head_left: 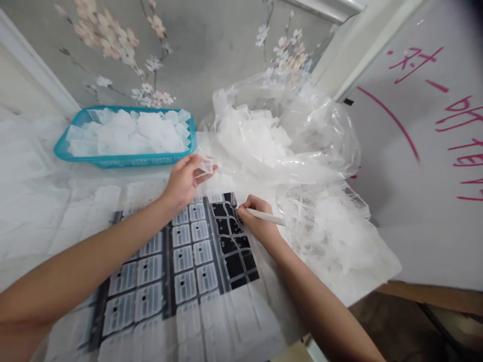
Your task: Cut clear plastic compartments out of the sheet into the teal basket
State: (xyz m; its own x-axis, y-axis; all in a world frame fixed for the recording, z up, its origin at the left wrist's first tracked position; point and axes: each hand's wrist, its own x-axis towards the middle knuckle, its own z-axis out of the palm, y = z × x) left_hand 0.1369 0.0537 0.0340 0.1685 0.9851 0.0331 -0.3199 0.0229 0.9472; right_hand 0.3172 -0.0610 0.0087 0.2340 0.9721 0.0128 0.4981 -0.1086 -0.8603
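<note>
My left hand (pixel 185 181) is raised over the far end of a dark mat (pixel 230 251), its fingers pinched on a small clear plastic piece (pixel 207 166). My right hand (pixel 256 217) rests on the mat's far right corner, closed round a thin white stick-like tool (pixel 266 216) whose tip points left onto the mat. A sheet of white die-cut rectangular pieces (pixel 188 256) covers most of the mat. The right column of the mat is bare black with thin white leftover strips.
A teal basket (pixel 124 160) full of white translucent pieces stands at the back left. A big crumpled clear plastic bag (pixel 287 136) holding similar pieces lies at the back right, with a pile of stringy white scrap (pixel 328 226) before it. A white board with red writing (pixel 433 100) stands on the right.
</note>
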